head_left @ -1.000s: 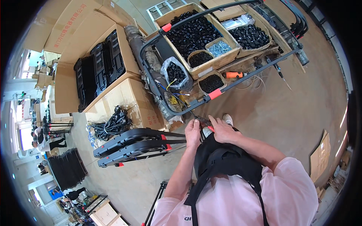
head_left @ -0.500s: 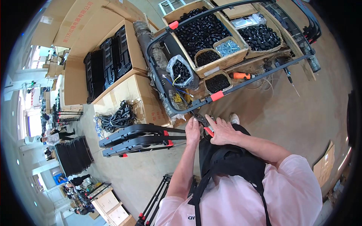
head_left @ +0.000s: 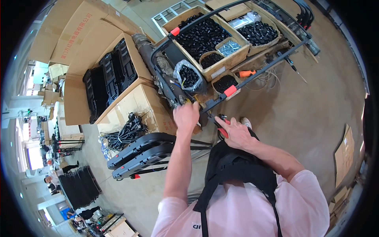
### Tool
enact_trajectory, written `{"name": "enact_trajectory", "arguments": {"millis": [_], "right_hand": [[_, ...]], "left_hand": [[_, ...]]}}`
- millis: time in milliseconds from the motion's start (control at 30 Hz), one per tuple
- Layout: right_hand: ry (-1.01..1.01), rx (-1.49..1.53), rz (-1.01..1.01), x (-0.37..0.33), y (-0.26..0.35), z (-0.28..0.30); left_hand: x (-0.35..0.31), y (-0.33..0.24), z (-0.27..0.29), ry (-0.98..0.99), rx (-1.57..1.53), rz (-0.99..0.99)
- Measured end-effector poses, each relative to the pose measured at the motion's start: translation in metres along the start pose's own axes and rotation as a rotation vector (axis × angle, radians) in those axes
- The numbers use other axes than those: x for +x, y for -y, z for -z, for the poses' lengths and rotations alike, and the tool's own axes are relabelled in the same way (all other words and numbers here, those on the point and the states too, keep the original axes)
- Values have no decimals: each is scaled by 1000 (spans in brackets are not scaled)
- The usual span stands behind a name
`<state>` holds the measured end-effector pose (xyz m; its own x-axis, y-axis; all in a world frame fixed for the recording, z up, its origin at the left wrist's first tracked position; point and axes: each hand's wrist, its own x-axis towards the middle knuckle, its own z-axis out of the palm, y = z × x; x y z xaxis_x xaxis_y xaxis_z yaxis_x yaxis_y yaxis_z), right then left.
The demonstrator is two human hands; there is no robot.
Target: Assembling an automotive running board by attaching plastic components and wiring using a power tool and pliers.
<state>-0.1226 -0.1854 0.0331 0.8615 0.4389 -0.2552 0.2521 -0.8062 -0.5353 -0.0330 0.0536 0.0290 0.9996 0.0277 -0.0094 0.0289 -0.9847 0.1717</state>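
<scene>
A black tubular frame (head_left: 260, 71) with red sleeves lies tilted across the workbench. At its near left corner my left hand (head_left: 186, 115) is closed around the tube, hiding the corner itself. My right hand (head_left: 239, 135) grips red-handled pliers (head_left: 222, 129), their dark jaws pointing toward the frame's near end; what lies at the jaws is too small to make out. Just beyond my left hand stands a clear bag of small black parts (head_left: 190, 77). Beside the bag is a small box of black pieces (head_left: 225, 83).
A wooden crate of black knobs (head_left: 203, 37) and a smaller tray of silver screws (head_left: 229, 47) sit on the bench. An orange power tool (head_left: 246, 74) lies nearby. At left are a carton of black mouldings (head_left: 114, 67), a cable bundle (head_left: 128, 132) and stacked black curved parts (head_left: 146, 152).
My left hand has left the spot beside the pliers and moved up and left to the frame's corner. The pliers stay in my right hand. The whole view has shifted slightly.
</scene>
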Motion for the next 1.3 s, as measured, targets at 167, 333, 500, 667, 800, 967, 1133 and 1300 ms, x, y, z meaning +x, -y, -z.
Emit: {"name": "enact_trajectory", "arguments": {"millis": [167, 333, 500, 667, 800, 967, 1133, 1300], "right_hand": [[-154, -82, -48, 0, 26, -28], [-291, -148, -99, -3, 32, -49], [-287, -170, -151, -4, 46, -54], [-305, -183, -175, -1, 48, -56], [-250, -195, -222, 6, 63, -57], [-242, -232, -286, 13, 70, -65], [-210, -27, -222, 18, 47, -57], [132, 1222, -144, 26, -31, -83]], "left_hand": [[28, 13, -45, 166, -163, -5], [12, 15, -40, -4, -652, -236], [11, 9, -40, 80, -258, -165], [13, 3, -49, 19, -275, -30], [17, 4, -55, 15, -251, 18], [21, -6, -57, -25, -252, 77], [26, 3, -59, -47, -291, 109], [21, -4, -56, -25, -308, 100]]}}
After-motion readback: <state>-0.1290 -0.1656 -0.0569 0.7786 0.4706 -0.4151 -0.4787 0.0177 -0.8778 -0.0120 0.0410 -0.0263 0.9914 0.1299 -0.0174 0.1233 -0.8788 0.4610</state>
